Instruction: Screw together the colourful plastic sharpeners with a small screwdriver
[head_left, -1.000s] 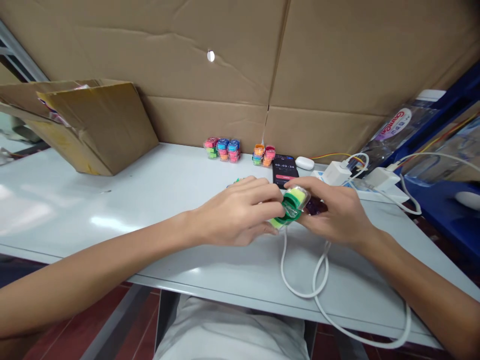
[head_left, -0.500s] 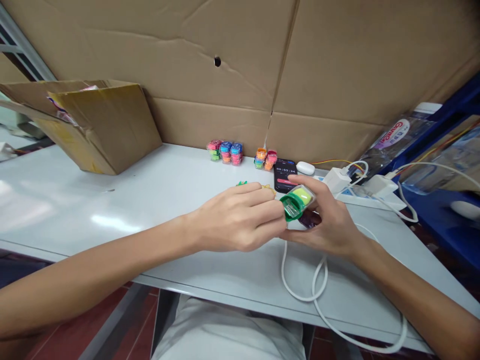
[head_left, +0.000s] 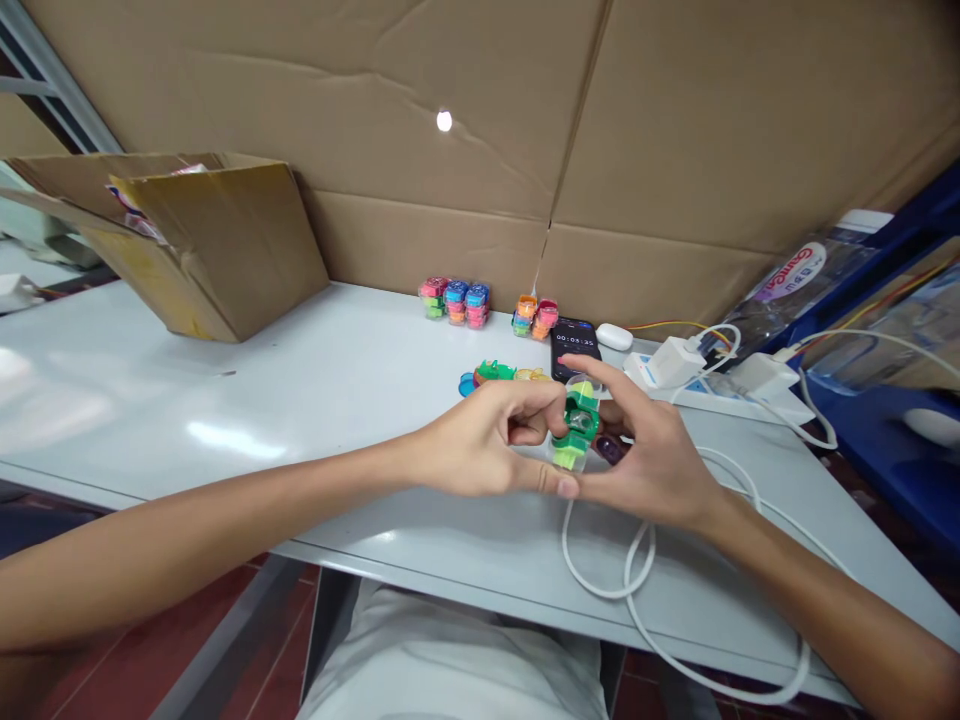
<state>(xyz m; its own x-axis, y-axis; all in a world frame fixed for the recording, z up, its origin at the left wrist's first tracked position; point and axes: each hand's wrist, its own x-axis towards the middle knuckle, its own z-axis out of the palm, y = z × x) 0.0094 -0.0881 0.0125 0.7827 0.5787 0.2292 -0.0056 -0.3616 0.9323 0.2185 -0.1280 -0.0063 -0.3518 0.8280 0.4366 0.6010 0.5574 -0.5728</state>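
Both hands meet over the table around a green pencil sharpener (head_left: pixel 580 420) with clear plastic ends and yellow-green parts inside. My left hand (head_left: pixel 499 440) grips its left side, fingers curled and thumb low. On the other side, my right hand (head_left: pixel 649 455) pinches it between an extended index finger and the thumb. A dark purple glossy piece (head_left: pixel 611 450) shows within the right palm; how it is held is partly hidden. Beyond the left hand lie loose plastic pieces: a green one (head_left: pixel 495 370), a blue one (head_left: pixel 468 384) and a yellow one (head_left: pixel 531 374).
At the back stand small colourful blocks in clear cases (head_left: pixel 456 303) and two more stacks (head_left: pixel 535 316). A phone with a timer (head_left: pixel 574 340), white earbud case (head_left: pixel 615 337) and power strip (head_left: pixel 675 372) lie right. A white cable (head_left: pixel 637 590) loops in front. A cardboard box (head_left: pixel 247 250) stands left.
The sharpener has turned from a tilt to nearly upright between the hands. My left hand has rolled, so its thumb now shows below the sharpener. More of the loose pieces are visible.
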